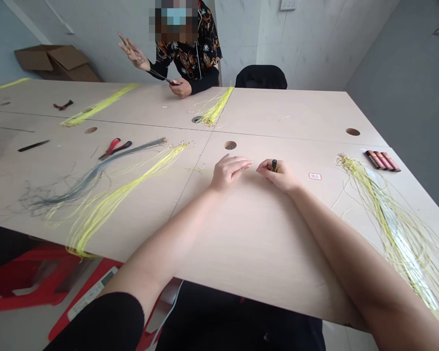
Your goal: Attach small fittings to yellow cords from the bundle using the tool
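Above the table's middle, my left hand (229, 171) is closed in a pinch, thumb against fingers. Whatever lies between its fingertips is too small to make out. Just to its right, with a small gap between the two, my right hand (281, 176) is closed around a small tool with a black and yellow handle (274, 165). Only the handle's end shows above the fingers; the rest is hidden in the palm. To the left of my hands lies a bundle of thin yellow wires or cords (131, 187), beside a grey-blue bundle (91, 178).
Red-and-black pliers (114, 148) and a black knife-like tool (34, 146) lie left. At right are another yellow bundle (375, 195), several red batteries (383, 160) and a small label (315, 176). Across the table (241, 234), a person (188, 58) holds a tool. A round hole (230, 145) lies ahead.
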`<state>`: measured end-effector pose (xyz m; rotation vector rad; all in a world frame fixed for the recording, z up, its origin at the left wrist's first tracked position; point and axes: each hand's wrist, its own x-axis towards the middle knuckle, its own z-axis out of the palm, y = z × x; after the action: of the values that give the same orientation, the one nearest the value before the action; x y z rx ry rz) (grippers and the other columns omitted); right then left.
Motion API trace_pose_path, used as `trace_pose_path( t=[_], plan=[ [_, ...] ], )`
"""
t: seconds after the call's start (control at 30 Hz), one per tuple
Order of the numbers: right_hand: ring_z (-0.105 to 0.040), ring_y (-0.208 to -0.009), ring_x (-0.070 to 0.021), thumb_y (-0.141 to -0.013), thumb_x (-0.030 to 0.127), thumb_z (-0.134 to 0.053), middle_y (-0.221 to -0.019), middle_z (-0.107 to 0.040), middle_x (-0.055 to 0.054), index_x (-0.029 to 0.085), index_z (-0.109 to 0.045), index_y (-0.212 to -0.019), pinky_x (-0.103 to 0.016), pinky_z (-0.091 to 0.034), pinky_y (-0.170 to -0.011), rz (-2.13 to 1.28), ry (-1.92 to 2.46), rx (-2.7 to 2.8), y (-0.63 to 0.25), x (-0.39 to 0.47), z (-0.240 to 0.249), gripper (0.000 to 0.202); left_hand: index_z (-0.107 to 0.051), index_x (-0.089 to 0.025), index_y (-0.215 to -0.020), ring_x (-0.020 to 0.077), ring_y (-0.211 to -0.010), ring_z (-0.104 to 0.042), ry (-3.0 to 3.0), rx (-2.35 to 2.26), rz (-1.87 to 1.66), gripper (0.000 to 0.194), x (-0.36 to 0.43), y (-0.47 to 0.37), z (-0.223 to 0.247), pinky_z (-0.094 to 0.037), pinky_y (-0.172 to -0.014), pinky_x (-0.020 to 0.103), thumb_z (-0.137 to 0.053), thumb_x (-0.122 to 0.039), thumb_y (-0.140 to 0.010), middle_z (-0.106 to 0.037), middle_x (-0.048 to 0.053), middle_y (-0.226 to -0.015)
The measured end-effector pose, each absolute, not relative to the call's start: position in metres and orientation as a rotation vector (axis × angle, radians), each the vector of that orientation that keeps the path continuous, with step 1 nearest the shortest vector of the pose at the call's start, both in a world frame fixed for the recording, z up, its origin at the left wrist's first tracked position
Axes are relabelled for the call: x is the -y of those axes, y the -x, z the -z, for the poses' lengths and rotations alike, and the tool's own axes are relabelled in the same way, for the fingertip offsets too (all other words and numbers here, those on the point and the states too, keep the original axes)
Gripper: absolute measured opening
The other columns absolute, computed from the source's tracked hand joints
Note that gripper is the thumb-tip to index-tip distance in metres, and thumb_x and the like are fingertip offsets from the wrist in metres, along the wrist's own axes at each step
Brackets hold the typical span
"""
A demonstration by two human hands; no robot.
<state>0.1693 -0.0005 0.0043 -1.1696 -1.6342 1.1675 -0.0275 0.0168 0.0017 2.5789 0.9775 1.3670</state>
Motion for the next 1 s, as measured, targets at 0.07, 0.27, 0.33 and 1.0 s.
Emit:
trace_pose_path(
  t=[0.07, 0.27, 0.33, 1.0],
  plan=[
    [-0.04, -0.055, -0.0088, -0.072, 0.04, -0.062, -0.06, -0.047, 0.002, 0.015, -0.06, -0.076, -0.025, -0.032, -0.053, -1.17, 1.17, 1.631, -0.17, 0.0, -0.003, 0.025, -0.07, -0.021, -0.09, 0.0143, -0.083, -0.065, -2.644, -1.027, -1.367, 0.038, -0.014, 0.028, -0.004, -0.041, -0.076, 0.032, -0.038, -0.039, -0.096, -0.073, 0.006, -0.093],
    [-0.041, -0.056, -0.0088, -0.072, 0.038, -0.062, -0.06, -0.049, 0.001, 0.015, -0.06, -0.076, -0.025, -0.032, -0.054, -1.174, 1.171, 1.644, -0.171, 0.0, -0.002, 0.024, -0.071, -0.024, -0.089, 0.0112, -0.076, -0.063, -2.796, -0.977, -1.331, 0.036, -0.005, 0.028, -0.003, -0.038, -0.075, 0.03, -0.037, -0.035, -0.097, -0.073, 0.003, -0.094],
    [-0.042, -0.056, -0.0087, -0.072, 0.038, -0.062, -0.059, -0.048, 0.002, 0.014, -0.06, -0.076, -0.025, -0.032, -0.053, -1.18, 1.17, 1.644, -0.171, 0.0, -0.002, 0.024, -0.071, -0.025, -0.091, 0.0109, -0.075, -0.061, -2.829, -0.953, -1.36, 0.034, -0.005, 0.028, -0.001, -0.037, -0.074, 0.029, -0.039, -0.034, -0.097, -0.073, 0.001, -0.093],
    [-0.039, -0.056, -0.0081, -0.068, 0.03, -0.065, -0.063, -0.046, 0.003, 0.014, -0.06, -0.085, -0.024, -0.029, -0.054, -1.233, 1.103, 1.62, -0.172, -0.005, 0.001, 0.024, -0.069, -0.017, -0.073, 0.0149, -0.069, -0.058, -2.257, -1.006, -1.316, 0.039, -0.018, 0.019, 0.005, -0.043, -0.067, 0.029, -0.047, -0.045, -0.091, -0.067, 0.004, -0.067]
  ],
)
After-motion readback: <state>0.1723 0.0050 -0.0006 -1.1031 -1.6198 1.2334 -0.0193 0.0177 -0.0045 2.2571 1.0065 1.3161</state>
